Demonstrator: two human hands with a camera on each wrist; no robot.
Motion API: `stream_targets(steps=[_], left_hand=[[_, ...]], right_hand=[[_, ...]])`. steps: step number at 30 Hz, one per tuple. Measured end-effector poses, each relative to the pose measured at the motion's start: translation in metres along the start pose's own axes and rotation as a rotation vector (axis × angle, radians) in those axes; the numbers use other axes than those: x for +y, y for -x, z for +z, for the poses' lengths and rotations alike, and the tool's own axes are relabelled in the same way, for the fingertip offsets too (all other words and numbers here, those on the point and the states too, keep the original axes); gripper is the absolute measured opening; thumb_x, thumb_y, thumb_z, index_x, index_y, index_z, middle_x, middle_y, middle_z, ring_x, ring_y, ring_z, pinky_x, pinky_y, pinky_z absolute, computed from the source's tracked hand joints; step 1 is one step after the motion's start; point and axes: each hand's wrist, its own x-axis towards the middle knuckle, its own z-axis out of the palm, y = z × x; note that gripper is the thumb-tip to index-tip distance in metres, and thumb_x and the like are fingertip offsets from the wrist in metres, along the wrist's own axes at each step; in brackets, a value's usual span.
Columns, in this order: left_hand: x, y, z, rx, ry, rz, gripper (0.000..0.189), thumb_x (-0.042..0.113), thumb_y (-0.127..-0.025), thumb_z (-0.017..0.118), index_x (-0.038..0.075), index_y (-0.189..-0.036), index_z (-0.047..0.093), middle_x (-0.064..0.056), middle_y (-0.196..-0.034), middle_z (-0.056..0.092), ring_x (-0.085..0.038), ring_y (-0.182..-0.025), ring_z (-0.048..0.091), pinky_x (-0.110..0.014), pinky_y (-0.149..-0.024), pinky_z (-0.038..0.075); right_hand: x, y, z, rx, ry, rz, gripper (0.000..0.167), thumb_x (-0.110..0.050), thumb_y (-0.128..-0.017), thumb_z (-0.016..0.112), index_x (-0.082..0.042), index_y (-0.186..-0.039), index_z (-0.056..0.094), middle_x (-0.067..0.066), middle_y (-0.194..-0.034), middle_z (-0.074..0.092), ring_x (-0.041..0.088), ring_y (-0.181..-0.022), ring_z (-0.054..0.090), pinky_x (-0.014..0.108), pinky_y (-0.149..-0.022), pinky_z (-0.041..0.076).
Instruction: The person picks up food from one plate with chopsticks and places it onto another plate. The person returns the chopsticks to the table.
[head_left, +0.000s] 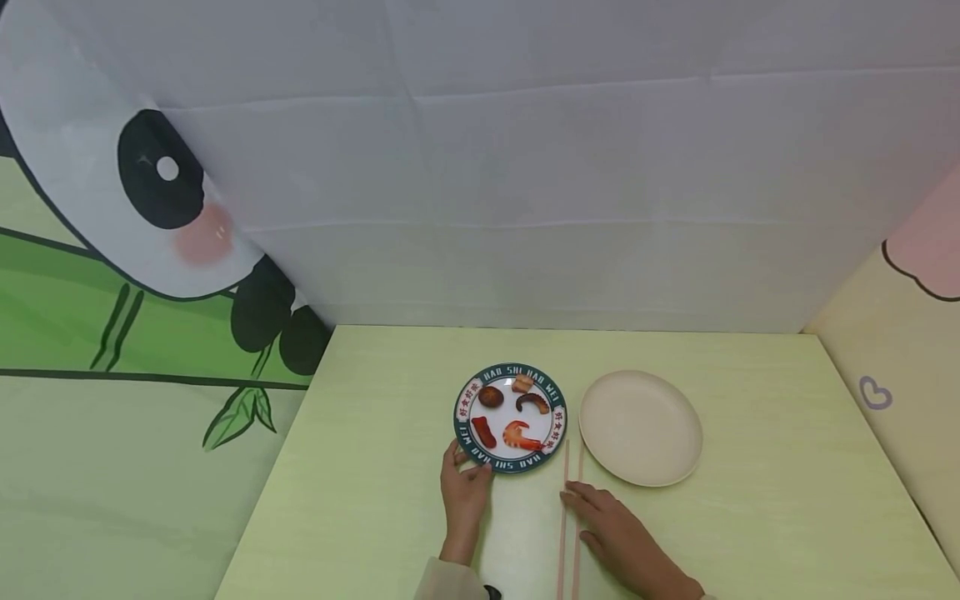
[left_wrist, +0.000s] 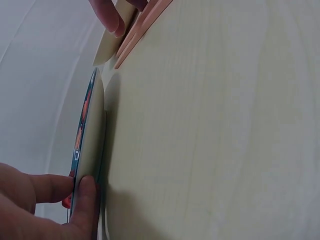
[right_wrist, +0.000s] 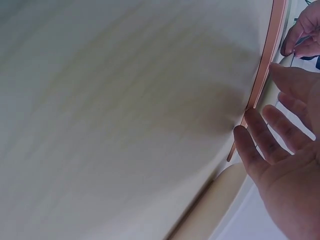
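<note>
A round plate (head_left: 504, 414) with a dark green lettered rim carries several food pieces, among them a shrimp (head_left: 521, 436), a brown mushroom-like round (head_left: 491, 397) and a red sausage-like piece (head_left: 483, 432). My left hand (head_left: 467, 497) pinches its near left rim. The left wrist view shows thumb and finger on either side of the edge (left_wrist: 91, 145). Two slim pink chopsticks (head_left: 577, 567) lie side by side on the table, pointing away from me. Over them is my right hand (head_left: 618, 533), fingers loosely extended, fingertips right at the chopsticks in the right wrist view.
An undecorated beige plate (head_left: 641, 429) stands right of the patterned one, just past the chopsticks' far ends. The pale yellow table (head_left: 360, 500) meets a white backdrop (head_left: 525, 275) at its far edge. Printed cartoon panels flank it left and right.
</note>
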Motion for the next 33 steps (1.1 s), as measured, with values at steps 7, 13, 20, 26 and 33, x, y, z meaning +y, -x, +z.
stream_targets(steps=[7,13,20,26,33], left_hand=[[-0.0021,-0.0002,0.0008,0.009,0.002,0.002,0.068,-0.011,-0.085,0.073,-0.009,-0.148,0.047,-0.023,-0.113,0.060,-0.025,-0.083,0.070,-0.017,-0.066,0.055],[-0.0040,-0.0017,0.0019,0.008,0.006,-0.012,0.069,-0.010,-0.086,0.073,-0.007,-0.149,0.047,-0.022,-0.115,0.060,-0.023,-0.084,0.069,-0.016,-0.066,0.055],[-0.0079,-0.0027,0.0019,0.009,0.004,0.005,0.071,-0.010,-0.085,0.074,-0.007,-0.150,0.046,-0.023,-0.116,0.059,-0.024,-0.084,0.069,-0.018,-0.066,0.055],[-0.0077,-0.0030,0.0024,0.010,0.003,-0.001,0.070,-0.011,-0.085,0.073,-0.007,-0.149,0.046,-0.022,-0.115,0.059,-0.025,-0.084,0.069,-0.018,-0.066,0.055],[-0.0089,-0.0040,0.0035,0.009,-0.001,-0.032,0.069,-0.010,-0.086,0.073,-0.006,-0.150,0.046,-0.021,-0.115,0.059,-0.023,-0.086,0.068,-0.017,-0.067,0.055]], right_hand=[[0.0004,-0.0014,0.0041,0.013,-0.001,-0.017,0.059,0.000,-0.082,0.083,-0.007,-0.138,0.066,0.009,-0.146,0.062,0.028,-0.122,0.063,0.046,-0.100,0.064],[0.0020,-0.0008,0.0073,-0.026,-0.043,0.030,0.059,0.000,-0.086,0.082,-0.009,-0.142,0.064,0.011,-0.147,0.057,0.028,-0.126,0.063,0.046,-0.099,0.065],[0.0006,-0.0013,0.0064,-0.025,-0.060,0.050,0.058,0.002,-0.087,0.080,-0.009,-0.142,0.064,0.010,-0.143,0.058,0.027,-0.124,0.063,0.045,-0.098,0.065],[0.0004,-0.0013,0.0064,-0.033,-0.070,0.044,0.058,0.002,-0.087,0.080,-0.008,-0.141,0.064,0.009,-0.140,0.059,0.027,-0.123,0.063,0.045,-0.100,0.064],[0.0007,-0.0006,0.0053,-0.069,-0.090,0.036,0.056,-0.001,-0.089,0.080,-0.007,-0.143,0.063,0.008,-0.140,0.060,0.026,-0.123,0.062,0.044,-0.103,0.064]])
